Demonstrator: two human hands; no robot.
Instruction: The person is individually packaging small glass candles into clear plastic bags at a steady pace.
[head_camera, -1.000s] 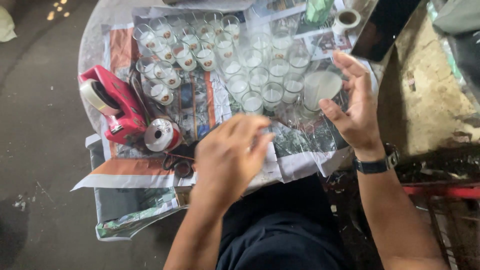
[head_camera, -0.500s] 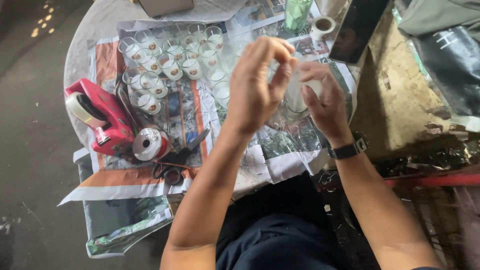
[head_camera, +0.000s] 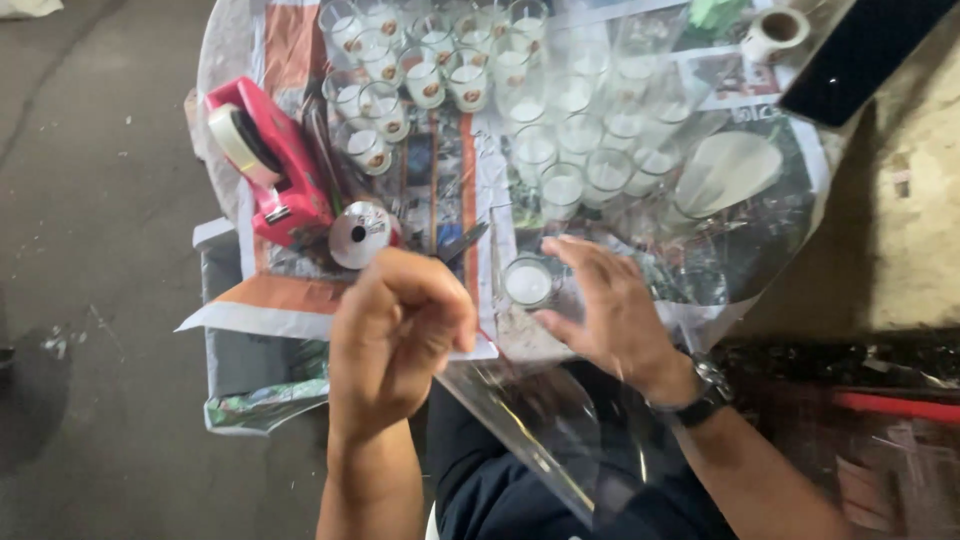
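- Seemingly mid-wrap, we hold a clear plastic sheet over the newspaper-covered table, at centre frame.
- Our left hand, lower centre, is curled into a fist that pinches the sheet's near edge; the fingertips themselves are hidden from us.
- Our right hand, just right of centre, lies spread and flat on the sheet, its fingers beside a small glass candle that stands under or against the film; we cannot tell which.
- Rows of matching glass candles fill the upper centre, seen through the film.
- At upper left sit a red tape dispenser and a silver ribbon spool.
- We judge the wrapping of the single candle barely begun; the next move calls for drawing the film snug around the glass without tipping it or the rows behind it.
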